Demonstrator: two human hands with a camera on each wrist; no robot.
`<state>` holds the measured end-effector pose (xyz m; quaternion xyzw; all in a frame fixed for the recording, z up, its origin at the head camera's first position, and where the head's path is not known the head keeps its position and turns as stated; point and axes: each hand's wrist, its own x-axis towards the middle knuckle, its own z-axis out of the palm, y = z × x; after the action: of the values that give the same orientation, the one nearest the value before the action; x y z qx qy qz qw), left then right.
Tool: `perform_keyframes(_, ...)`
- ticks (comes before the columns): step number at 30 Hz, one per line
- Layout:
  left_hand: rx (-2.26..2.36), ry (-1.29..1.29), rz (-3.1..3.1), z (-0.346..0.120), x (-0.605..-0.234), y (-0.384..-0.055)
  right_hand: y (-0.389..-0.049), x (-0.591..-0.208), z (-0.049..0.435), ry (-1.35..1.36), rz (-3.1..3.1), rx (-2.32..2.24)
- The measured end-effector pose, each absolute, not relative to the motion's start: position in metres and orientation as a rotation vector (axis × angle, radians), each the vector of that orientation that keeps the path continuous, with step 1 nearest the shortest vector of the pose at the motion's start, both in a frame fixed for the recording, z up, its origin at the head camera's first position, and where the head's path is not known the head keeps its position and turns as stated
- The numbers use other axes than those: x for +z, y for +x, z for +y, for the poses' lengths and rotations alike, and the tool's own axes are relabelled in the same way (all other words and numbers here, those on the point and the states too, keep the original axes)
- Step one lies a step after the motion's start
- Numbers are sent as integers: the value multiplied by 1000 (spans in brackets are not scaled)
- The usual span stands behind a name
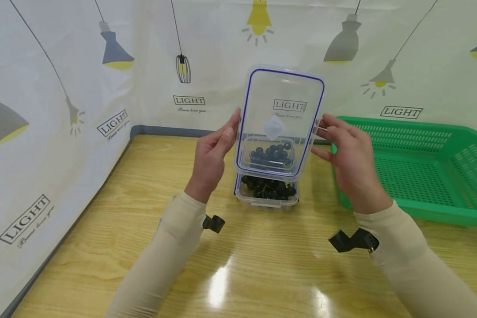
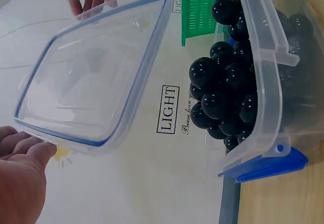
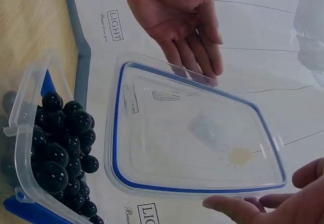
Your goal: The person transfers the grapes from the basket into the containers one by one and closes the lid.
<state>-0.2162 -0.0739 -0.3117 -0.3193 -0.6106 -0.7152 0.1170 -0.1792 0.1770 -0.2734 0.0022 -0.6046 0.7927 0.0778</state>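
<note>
A clear plastic lid (image 1: 279, 88) with a blue seal is held up, tilted, over the container. My left hand (image 1: 212, 161) holds its left edge with the fingers, thumb along the side. On the opposite edge, the fingers and thumb of my right hand (image 1: 351, 163) hold it. Beneath and behind the lid stands a clear container (image 1: 266, 203) heaped with dark grapes (image 2: 223, 92). Some grapes rise above the rim in the left wrist view. A blue side clip (image 2: 268, 167) hangs from the container. In the right wrist view, the lid is apart from the grapes.
A green perforated basket (image 1: 421, 210) stands on the wooden table (image 1: 155, 238) at the right. A pale sheet (image 1: 218, 66) printed with lamps runs along the back and left side, with a grey strip (image 1: 171, 131) at its foot.
</note>
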Motion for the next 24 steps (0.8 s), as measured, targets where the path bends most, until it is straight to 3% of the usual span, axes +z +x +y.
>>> perform_keyframes(11,-2201,-977,-1669,-71,-313,-214,-179,-283,170,277,-1473,2292)
perform_keyframes(24,-2176,-849,-1715,-68,-321,-214,-189,-306,166,109,-1530,2222)
